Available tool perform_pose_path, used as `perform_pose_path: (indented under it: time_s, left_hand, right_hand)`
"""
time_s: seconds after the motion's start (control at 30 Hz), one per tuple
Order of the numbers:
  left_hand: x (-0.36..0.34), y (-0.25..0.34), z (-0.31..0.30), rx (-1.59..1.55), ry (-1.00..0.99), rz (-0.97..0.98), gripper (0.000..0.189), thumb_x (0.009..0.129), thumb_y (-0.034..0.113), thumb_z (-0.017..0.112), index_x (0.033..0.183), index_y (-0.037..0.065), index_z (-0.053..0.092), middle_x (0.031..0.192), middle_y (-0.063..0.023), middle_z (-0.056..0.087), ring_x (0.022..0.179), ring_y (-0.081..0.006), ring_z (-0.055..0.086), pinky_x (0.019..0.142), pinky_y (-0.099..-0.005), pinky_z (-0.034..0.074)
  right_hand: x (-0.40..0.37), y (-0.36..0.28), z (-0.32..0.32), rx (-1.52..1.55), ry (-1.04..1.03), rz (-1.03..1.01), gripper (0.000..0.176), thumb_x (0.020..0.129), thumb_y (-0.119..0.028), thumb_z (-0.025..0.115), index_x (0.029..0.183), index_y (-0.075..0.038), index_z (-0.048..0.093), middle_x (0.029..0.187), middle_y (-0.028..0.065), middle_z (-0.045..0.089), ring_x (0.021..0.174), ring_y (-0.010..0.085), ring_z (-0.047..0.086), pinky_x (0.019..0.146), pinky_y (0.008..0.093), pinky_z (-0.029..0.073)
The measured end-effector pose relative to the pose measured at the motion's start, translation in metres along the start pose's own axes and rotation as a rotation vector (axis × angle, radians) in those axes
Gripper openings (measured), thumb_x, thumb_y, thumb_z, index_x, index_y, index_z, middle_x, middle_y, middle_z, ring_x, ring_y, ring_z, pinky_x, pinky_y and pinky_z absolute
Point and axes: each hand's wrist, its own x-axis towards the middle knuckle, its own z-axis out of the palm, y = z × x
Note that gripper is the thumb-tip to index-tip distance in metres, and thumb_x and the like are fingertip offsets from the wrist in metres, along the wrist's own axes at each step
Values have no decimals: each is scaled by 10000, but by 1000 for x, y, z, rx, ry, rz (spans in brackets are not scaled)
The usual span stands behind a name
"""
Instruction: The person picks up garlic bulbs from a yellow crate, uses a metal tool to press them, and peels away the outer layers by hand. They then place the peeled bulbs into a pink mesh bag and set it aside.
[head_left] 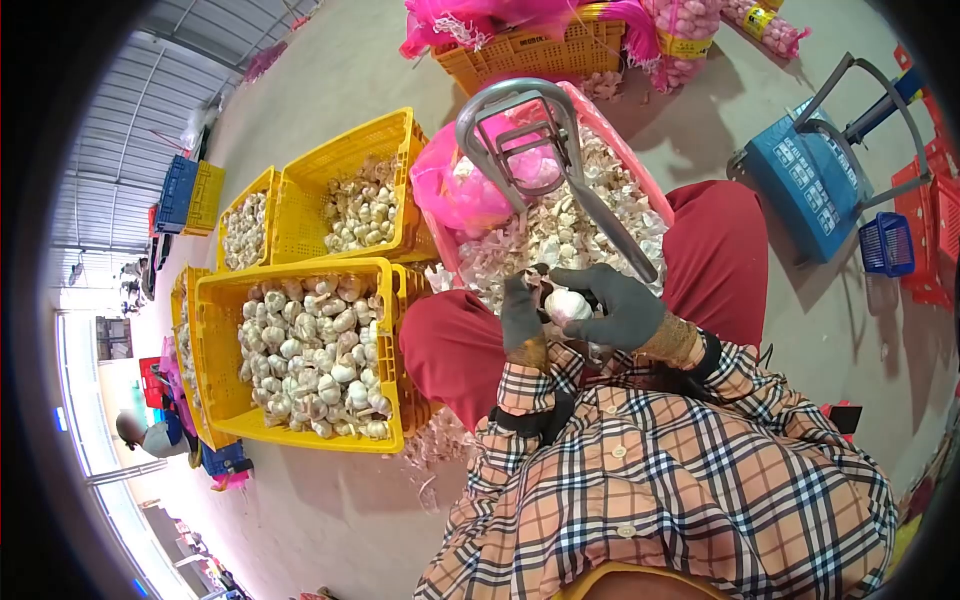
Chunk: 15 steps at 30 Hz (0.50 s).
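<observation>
Head: right hand (622,312) holds garlic (568,306) near pink rim (634,160).

Grey handle (612,228) across pink crate (624,152), gap alongside probably open

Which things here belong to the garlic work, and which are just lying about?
Likely in the job:
- garlic bulb in the right hand
- pink tub
- metal frame
- yellow garlic crate

Apparently lying about:
- blue platform
- small blue basket

The grey-gloved right hand (625,311) holds a round white garlic bulb (568,306). The grey-gloved left hand (521,322) is close by. A yellow plastic crate (219,345) sits left.
</observation>
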Motion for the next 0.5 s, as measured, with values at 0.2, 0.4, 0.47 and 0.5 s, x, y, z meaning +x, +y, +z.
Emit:
perform_pose_path:
  time_s: [0.2, 0.4, 0.47, 0.5]
  left_hand:
    - [-18, 5, 34, -124, 29, -233, 395, 884, 421, 484, 804, 41, 557, 711, -76, 581, 572, -177, 579, 485, -278, 478]
    - [-2, -21, 9, -96, 51, -289, 489, 867, 533, 435, 696, 85, 530, 550, -13, 507, 419, -117, 476, 361, -236, 378]
    - [12, -32, -6, -39, -262, -243, 505, 872, 548, 407, 672, 98, 520, 527, 6, 474, 388, -109, 418, 348, -222, 332]
    - [-7, -19, 18, -22, -90, -243, 556, 868, 579, 374, 635, 94, 513, 490, 15, 439, 364, -102, 356, 336, -230, 271]
  right_hand:
    - [-3, -30, 0, -379, 141, 78, 639, 679, -364, 730, 1171, -31, 497, 1017, 153, 559, 943, 256, 562, 810, 322, 444]
    - [-5, -1, 11, -179, 183, 50, 376, 839, -324, 578, 1064, -22, 558, 846, 120, 609, 744, 200, 606, 689, 297, 474]
    - [0, 6, 8, 55, 80, 200, 303, 847, -303, 566, 962, -24, 587, 808, 95, 608, 697, 186, 597, 661, 281, 470]
    - [1, 13, 10, 56, 81, 199, 303, 847, -303, 566, 962, -24, 587, 808, 95, 608, 697, 186, 597, 661, 281, 470]
